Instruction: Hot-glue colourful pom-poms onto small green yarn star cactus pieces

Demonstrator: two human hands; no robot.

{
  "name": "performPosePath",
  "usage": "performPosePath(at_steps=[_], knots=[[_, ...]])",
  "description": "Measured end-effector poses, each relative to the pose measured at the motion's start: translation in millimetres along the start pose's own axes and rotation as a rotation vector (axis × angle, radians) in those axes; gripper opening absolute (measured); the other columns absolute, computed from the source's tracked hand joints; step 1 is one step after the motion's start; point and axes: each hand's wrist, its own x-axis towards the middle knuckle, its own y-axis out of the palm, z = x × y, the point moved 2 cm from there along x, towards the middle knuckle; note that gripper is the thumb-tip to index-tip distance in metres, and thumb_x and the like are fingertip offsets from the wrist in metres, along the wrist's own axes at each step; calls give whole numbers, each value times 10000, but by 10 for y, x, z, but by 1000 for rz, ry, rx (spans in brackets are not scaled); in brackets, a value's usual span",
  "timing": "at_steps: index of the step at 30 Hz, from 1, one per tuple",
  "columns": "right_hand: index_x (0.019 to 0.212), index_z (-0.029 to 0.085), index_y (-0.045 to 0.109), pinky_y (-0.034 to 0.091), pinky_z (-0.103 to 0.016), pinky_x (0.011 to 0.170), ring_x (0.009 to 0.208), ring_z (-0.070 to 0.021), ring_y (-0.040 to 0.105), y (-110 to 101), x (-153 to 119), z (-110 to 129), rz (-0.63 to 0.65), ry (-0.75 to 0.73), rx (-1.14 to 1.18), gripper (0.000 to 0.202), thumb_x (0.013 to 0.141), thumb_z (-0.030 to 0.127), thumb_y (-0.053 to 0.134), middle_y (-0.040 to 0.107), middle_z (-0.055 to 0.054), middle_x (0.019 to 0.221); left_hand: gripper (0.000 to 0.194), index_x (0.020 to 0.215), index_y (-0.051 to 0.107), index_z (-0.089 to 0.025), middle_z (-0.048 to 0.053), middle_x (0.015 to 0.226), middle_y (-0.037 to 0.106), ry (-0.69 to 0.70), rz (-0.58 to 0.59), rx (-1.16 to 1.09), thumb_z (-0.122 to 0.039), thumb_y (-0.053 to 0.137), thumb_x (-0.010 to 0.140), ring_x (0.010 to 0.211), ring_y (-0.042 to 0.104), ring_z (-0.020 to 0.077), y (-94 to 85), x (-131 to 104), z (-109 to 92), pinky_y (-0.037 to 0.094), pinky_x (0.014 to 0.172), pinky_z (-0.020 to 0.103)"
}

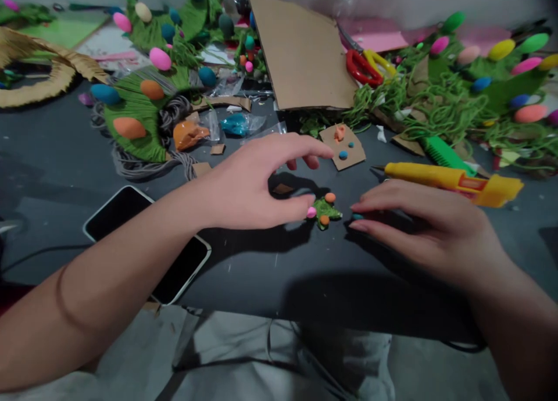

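Observation:
A small green piece (324, 210) with orange and pink clay balls lies on the dark table in front of me. My left hand (257, 183) hovers over it with fingers apart, the thumb tip at the pink ball (311, 212); whether they touch I cannot tell. Just right of the piece, my right hand (418, 226) pinches a small teal clay ball (357, 217) between thumb and finger. Behind them, a cardboard square (354, 151) carries blue balls and an orange lump of clay.
A yellow knife-like tool (440, 174) with a pointed tip lies behind my right hand. Under my left forearm is a phone (185, 267). Farther back are a cardboard sheet (305, 58), red and yellow scissors (364, 68), green yarn (449, 107) and bagged orange clay (188, 135).

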Motion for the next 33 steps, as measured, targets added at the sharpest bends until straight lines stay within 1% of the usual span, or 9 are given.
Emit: performPosePath(at_steps=[3,5,7,10,17,21,25,29,33], knots=[[1096,238,695,557,-270,851,939,-162,721,25,8,-18,36,19,-1,205,901,235,757,757,-14,1043,568,1339,632,-225,78,1310,646,23,105,127,-428,736,819,1206,601,271,46,-17,19,470,1000,387],[1078,231,697,558,-267,854,952,-157,716,51,17,-29,49,27,19,183,904,231,751,750,-18,1048,603,1318,646,-214,87,1299,628,25,150,195,-509,745,802,1202,582,287,97,-24,53,460,995,409],[1057,227,711,557,-260,855,958,-150,708,81,25,-42,56,23,42,154,908,230,747,733,-24,1055,599,1302,658,-214,88,1265,626,29,175,240,-540,738,805,1166,581,288,143,-28,88,459,965,415],[1067,227,739,551,-249,834,946,-136,694,120,32,-63,51,7,32,149,918,234,738,704,-33,1055,533,1256,681,-211,85,1228,621,34,182,260,-536,712,835,1124,576,275,181,-30,129,457,930,409],[1087,221,751,556,-255,818,948,-137,687,163,35,-94,52,-5,26,161,928,216,724,688,-47,1055,390,1159,710,-223,70,1170,616,28,205,220,-497,680,883,1073,569,257,195,-9,153,451,898,401],[1115,219,747,552,-248,831,955,-137,687,159,38,-95,50,12,28,193,922,220,732,690,-47,1063,392,1157,708,-208,74,1169,621,19,212,209,-495,682,891,1070,572,257,198,0,148,451,909,405],[1129,216,732,546,-244,803,942,-143,682,110,34,-100,44,46,27,253,891,290,774,689,-42,1063,388,1149,707,-199,76,1157,626,5,217,205,-495,671,901,1069,574,256,185,-2,148,454,911,404],[1087,223,733,544,-272,794,921,-161,681,64,26,-103,46,52,-3,209,888,276,769,689,-39,1038,380,1133,703,-199,80,1151,625,-13,239,183,-495,677,896,1070,570,263,178,5,148,450,895,400],[1082,228,745,543,-271,785,911,-148,672,92,32,-99,80,26,3,160,925,238,720,680,-41,1036,392,1140,697,-198,85,1161,621,-20,246,167,-509,677,902,1081,562,265,191,16,155,442,908,401]])
